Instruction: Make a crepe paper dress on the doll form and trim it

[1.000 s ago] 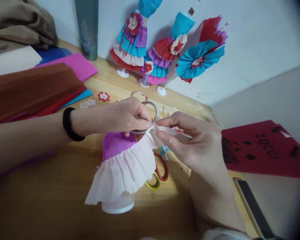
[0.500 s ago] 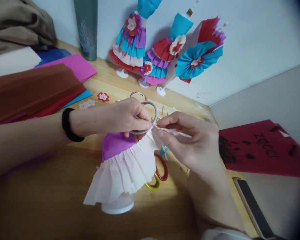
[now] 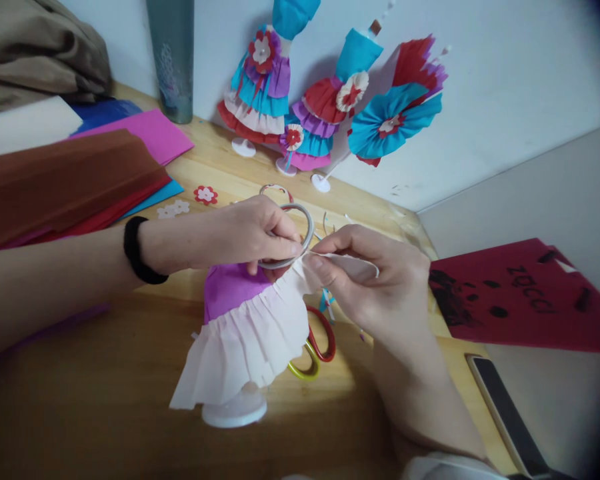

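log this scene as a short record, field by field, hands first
left hand: thumb and fingers pinched at the white frill's upper edge, a grey ring at the fingers
right hand: pinching the frill's loose end
white frill: pleated, overlapping purple paper
round base: white, on the wooden table under the frill
scissor handles: red and yellow-green, partly behind the frill
backdrop: ruffled paper dresses by the wall
left side: coloured sheets, overlapping

White strip (image 3: 359, 268) now bowed rounder — right hand (image 3: 387, 287) seemingly turned slightly inward.
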`<action>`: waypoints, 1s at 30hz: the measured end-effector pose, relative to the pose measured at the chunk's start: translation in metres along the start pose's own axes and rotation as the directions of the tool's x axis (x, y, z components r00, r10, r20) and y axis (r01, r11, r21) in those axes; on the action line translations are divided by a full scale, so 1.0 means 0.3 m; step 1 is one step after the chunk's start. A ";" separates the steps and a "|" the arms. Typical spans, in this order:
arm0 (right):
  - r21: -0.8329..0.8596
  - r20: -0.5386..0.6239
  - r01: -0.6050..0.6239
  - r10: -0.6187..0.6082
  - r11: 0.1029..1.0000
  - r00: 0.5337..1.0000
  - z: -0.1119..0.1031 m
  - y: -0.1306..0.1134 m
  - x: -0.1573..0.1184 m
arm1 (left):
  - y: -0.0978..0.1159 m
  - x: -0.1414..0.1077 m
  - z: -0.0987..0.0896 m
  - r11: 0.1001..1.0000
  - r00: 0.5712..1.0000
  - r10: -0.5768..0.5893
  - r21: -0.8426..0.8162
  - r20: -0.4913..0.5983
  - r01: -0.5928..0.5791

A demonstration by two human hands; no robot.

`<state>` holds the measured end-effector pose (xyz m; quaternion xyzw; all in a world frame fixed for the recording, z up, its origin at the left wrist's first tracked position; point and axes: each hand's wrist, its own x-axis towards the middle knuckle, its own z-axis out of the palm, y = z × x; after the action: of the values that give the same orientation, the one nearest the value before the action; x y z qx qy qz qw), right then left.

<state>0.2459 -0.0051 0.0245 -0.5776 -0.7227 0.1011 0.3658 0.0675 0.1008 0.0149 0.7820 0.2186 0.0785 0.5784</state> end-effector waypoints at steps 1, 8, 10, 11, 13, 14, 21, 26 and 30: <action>0.006 0.012 0.000 0.000 1.000 1.000 -0.001 -0.001 -0.001 | -0.002 0.001 0.000 1.000 1.000 -0.001 -0.003 -0.002 0.001; 0.045 0.058 0.027 -0.029 0.999 0.998 -0.010 0.003 0.006 | 0.002 -0.002 0.001 1.000 1.000 0.014 0.007 0.006 -0.014; 0.033 0.044 0.010 -0.011 0.999 0.999 -0.008 0.009 0.011 | 0.006 -0.004 0.002 1.000 1.000 0.020 0.007 0.004 -0.020; 0.034 0.037 -0.003 0.002 0.999 0.999 -0.006 0.012 0.012 | 0.008 -0.004 0.002 1.000 1.000 0.021 0.010 0.006 -0.021; 0.054 0.026 -0.027 0.026 0.998 0.999 -0.002 0.016 0.016 | 0.010 -0.004 0.002 1.000 1.000 0.017 0.025 0.008 -0.018; 0.071 0.028 -0.038 0.036 0.997 0.999 -0.001 0.017 0.017 | 0.009 -0.003 0.002 0.999 1.000 0.012 0.032 0.006 -0.012; 0.159 0.114 -0.048 0.030 0.986 0.993 -0.009 0.005 0.025 | -0.001 0.000 0.002 0.999 0.999 0.038 -0.022 -0.005 -0.038; 0.166 0.080 -0.042 0.029 0.985 0.996 -0.008 0.008 0.025 | -0.006 0.000 0.001 0.999 1.000 0.027 -0.031 -0.001 -0.027; 0.140 0.089 -0.025 0.013 0.990 0.996 -0.006 0.011 0.020 | -0.006 0.001 -0.001 1.000 1.000 0.022 -0.012 0.002 -0.022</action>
<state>0.2491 0.0010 0.0264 -0.5523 -0.7235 0.1804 0.3727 0.0671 0.1017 0.0132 0.7810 0.2089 0.0853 0.5824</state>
